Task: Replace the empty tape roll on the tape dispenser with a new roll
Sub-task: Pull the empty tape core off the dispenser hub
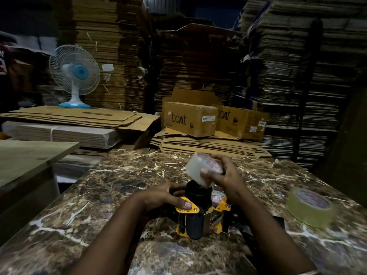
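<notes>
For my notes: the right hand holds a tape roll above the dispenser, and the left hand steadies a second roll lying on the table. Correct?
Not quite. In the head view the left hand steadies the dispenser, not the second roll, which lies untouched on the table. The right hand does hold a tape roll above the dispenser.

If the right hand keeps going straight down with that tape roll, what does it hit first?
Most likely the black hub of the tape dispenser. The right hand holds the tape roll tilted just above it; contact is unclear.
</notes>
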A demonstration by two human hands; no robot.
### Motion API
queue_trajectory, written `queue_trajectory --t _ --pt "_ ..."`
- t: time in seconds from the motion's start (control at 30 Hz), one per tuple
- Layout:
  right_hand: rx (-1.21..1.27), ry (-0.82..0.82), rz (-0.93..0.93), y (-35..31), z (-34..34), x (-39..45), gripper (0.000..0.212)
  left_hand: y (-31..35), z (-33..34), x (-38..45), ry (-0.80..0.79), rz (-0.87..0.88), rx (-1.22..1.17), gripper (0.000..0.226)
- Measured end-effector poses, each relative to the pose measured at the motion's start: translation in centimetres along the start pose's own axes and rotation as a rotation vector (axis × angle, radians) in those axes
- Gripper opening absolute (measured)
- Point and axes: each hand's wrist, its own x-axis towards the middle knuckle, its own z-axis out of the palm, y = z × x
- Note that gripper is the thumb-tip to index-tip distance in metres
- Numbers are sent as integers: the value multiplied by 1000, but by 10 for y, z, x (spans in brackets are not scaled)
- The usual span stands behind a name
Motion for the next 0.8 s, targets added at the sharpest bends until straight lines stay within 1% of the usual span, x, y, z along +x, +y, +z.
queue_trajectory --t 0.03,0.07,0.27,0.33,0.4,0.43,0.47,0.5,0.6,0.63,0.67,0.73,0.77,0.8 --pt "19 18 2 -1 1 0 63 -1 0 0 -4 0 -23 83" --pt "-20 30 0 0 2 2 64 -1 2 0 -17 5 -51 82" --pt "-26 138 16 4 6 5 85 -1 9 0 -59 63 -103 76" --pt "-49 183 34 4 6 5 90 0 7 -1 -28 61 -114 82" --pt "-37 227 53 4 6 5 85 2 6 -1 32 43 -143 96" --pt "-23 236 66 4 5 5 82 4 6 -1 65 28 -151 100" --pt "2 246 84 5 4 5 81 7 10 -1 95 13 -135 99" --pt "28 251 101 5 3 4 79 11 14 -1 128 3 -68 95" --pt "109 274 146 7 0 3 73 26 26 -5 254 17 339 83" --pt "122 285 163 9 0 4 73 30 26 -5 302 16 441 85" --pt "131 299 186 10 0 5 75 31 25 -5 337 3 526 91" --pt "155 325 229 11 -1 7 76 34 21 -7 368 -34 657 110" --pt "170 334 244 11 0 8 76 33 19 -8 386 -47 694 113" --pt "189 350 269 12 0 9 76 33 18 -9 411 -52 711 110"
